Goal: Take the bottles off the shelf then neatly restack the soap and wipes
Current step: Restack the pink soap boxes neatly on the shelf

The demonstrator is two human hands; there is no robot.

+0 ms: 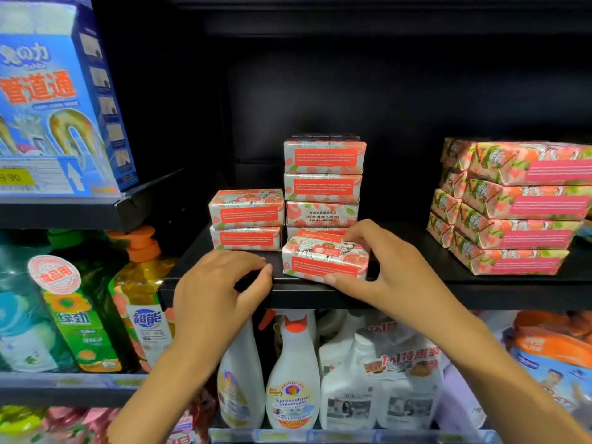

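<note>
On the black shelf (416, 293) a wrapped soap bar (323, 259) lies at the front edge. My right hand (381, 267) grips it, thumb on its front face and fingers over its top right end. My left hand (221, 290) hovers just left of the bar with curled fingers and holds nothing. Behind the bar rises a tall stack of soap bars (323, 184). A low stack of two bars (246, 219) stands to its left. A bigger stack of soap bars (512, 206) fills the right of the shelf.
Spray bottles (291, 376) and white jugs (378, 389) stand on the shelf below. Dish soap bottles (141, 302) crowd the lower left. A blue box (54, 100) sits on the upper left shelf. The back of the black shelf is dark.
</note>
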